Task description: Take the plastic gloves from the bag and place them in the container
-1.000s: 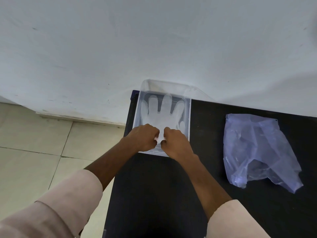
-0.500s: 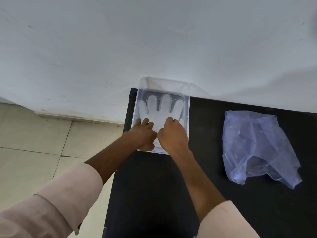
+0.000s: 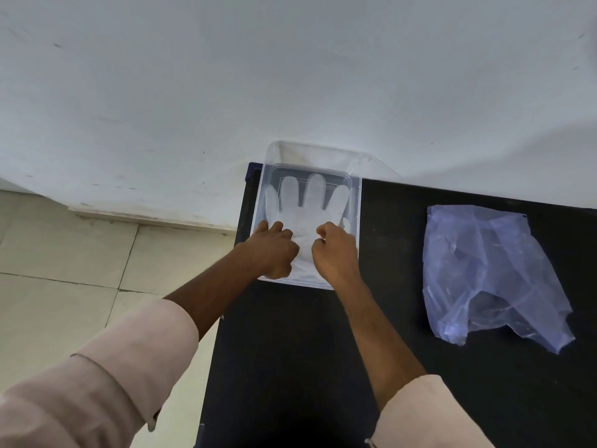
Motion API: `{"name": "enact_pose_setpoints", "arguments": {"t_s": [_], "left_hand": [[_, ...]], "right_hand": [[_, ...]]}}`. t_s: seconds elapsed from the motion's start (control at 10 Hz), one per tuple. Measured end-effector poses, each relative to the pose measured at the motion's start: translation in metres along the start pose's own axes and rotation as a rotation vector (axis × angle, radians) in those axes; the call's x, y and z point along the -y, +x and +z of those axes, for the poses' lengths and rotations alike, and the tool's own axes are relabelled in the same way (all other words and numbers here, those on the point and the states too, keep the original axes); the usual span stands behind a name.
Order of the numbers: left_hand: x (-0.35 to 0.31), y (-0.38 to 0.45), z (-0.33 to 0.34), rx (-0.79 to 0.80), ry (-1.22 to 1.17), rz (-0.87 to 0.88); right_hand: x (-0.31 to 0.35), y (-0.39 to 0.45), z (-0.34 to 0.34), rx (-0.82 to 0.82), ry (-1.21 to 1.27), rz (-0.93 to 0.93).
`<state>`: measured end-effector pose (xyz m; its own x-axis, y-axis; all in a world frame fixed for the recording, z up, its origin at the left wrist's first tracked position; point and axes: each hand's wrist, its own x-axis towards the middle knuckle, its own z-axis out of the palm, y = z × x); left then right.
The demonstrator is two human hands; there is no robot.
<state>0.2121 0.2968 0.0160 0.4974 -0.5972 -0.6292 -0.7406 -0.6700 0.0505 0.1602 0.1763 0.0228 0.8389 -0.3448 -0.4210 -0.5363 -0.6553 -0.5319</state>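
A clear plastic container (image 3: 358, 202) stands at the far left corner of the black table (image 3: 290, 350), against the wall. Translucent white plastic gloves (image 3: 307, 208) lie flat inside it, fingers pointing to the wall. My left hand (image 3: 274, 250) rests on the gloves' left side with its fingers laid down on them. My right hand (image 3: 336, 253) presses on their right side with its fingers curled under. Both hands cover the cuff end. The crumpled bluish plastic bag (image 3: 491, 273) lies on the table to the right, apart from both hands.
A white wall (image 3: 290, 76) rises directly behind the container. The table's left edge drops to a beige tiled floor (image 3: 64, 270). The container's clear lid (image 3: 323, 153) leans back against the wall.
My hands, pinched together at the gloves' cuff a second ago, moved forward onto the gloves and then spread apart, left hand leftward and right hand rightward. The bag has not moved.
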Motion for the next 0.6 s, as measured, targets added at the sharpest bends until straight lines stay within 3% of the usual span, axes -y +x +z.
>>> {"name": "enact_pose_setpoints", "arguments": {"t_s": [0.1,0.2,0.3,0.4,0.5,0.6], "left_hand": [[0.001,0.000,-0.001,-0.051,0.030,0.005],[0.001,0.001,-0.001,-0.091,0.035,-0.022],[0.003,0.002,-0.004,-0.124,0.049,-0.058],[0.006,0.002,-0.012,-0.177,-0.073,-0.100],[0.008,0.001,-0.016,-0.254,-0.309,-0.111],[0.012,-0.003,-0.030,-0.417,-0.804,-0.138]], "right_hand": [[-0.006,0.008,-0.009,0.108,-0.084,-0.050],[-0.007,0.017,-0.008,0.420,-0.179,-0.094],[-0.008,0.022,0.000,0.548,-0.331,-0.129],[-0.012,0.022,0.005,0.617,-0.419,-0.131],[-0.009,0.019,-0.004,0.571,-0.390,-0.155],[0.003,0.007,-0.027,0.430,-0.185,-0.163]]}}
